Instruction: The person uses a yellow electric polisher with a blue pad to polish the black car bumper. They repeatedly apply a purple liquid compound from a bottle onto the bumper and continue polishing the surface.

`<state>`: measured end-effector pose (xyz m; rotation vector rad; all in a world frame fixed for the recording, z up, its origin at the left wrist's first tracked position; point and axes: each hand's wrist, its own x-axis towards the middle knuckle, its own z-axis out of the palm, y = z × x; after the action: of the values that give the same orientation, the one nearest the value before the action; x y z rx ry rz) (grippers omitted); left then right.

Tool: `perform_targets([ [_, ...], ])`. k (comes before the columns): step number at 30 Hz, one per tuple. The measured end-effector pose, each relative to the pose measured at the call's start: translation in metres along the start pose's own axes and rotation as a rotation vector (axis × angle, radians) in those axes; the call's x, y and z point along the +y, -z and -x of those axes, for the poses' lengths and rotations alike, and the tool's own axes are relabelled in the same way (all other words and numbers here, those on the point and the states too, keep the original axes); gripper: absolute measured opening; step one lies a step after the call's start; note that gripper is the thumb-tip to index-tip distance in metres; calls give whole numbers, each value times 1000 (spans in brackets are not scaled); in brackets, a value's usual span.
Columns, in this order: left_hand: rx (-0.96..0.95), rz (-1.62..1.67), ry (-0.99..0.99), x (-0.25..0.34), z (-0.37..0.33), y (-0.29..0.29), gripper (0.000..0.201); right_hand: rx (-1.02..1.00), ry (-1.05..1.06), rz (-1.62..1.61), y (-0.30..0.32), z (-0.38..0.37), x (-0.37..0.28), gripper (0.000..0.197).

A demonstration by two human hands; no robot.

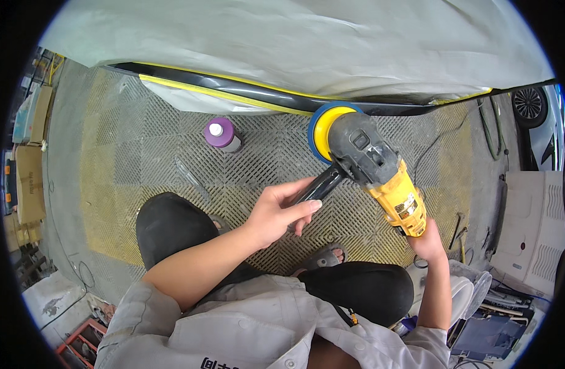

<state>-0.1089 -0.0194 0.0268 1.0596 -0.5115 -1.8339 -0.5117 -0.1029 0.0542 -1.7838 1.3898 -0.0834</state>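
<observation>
A yellow and black polisher (381, 166) is held between my two hands. My left hand (281, 212) is closed around its black side handle (319, 183). At the rear end of the yellow body, my right hand (429, 240) grips it, with most of the fingers hidden beneath. The round blue-rimmed pad (325, 130) meets or sits very close to a glossy black car panel (258, 95); contact cannot be made out. Yellow masking tape (202, 90) edges the panel, and pale masking sheet (294, 40) covers the area above it.
A purple bottle with a white cap (221, 134) stands on the grey and yellow grid floor (165, 150), left of the polisher. Cardboard boxes (31, 184) line the left side. At right are a hammer-like tool (459, 230), a clear tub (473, 283) and a hose (493, 132).
</observation>
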Motion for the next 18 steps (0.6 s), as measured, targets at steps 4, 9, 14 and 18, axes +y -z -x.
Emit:
perform_targets([
  [4, 49, -6, -1, 9, 12, 4, 58, -55, 53, -33, -9, -3, 4, 37],
  [9, 130, -41, 3, 21, 33, 26, 58, -118, 76, -59, -28, -17, -19, 36],
  [14, 171, 48, 2, 27, 52, 56, 59, -134, 59, -26, -45, -34, -55, 35],
  [18, 178, 35, 3, 37, 62, 81, 61, -151, 56, 40, -55, -45, -80, 34],
])
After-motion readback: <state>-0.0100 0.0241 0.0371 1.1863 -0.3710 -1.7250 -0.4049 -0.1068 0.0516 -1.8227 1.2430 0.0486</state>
